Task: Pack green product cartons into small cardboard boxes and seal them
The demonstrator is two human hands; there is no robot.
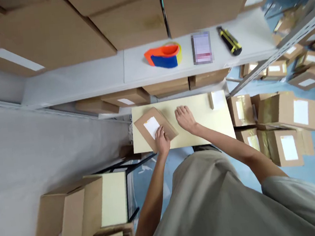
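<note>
A flat brown cardboard box point(147, 129) lies turned at an angle on the left part of the pale yellow table point(203, 128). It bears a white label point(151, 126) on its top face. My left hand point(162, 139) rests on the box, its slightly bent fingers apart at the label's lower right edge. To the right of the box, my right hand point(185, 118) is over the table with its fingers curled in. Whatever may be inside those fingers is hidden. A small stack of white labels point(217, 100) sits at the table's far right corner.
Above the table, a shelf point(86, 78) holds large cartons point(131, 25), an orange and blue tape dispenser point(165, 55), a blurred-out packet point(202, 48) and a yellow-black utility knife point(229, 41). Labelled boxes point(285, 112) stand at right; an open carton point(74, 213) at lower left.
</note>
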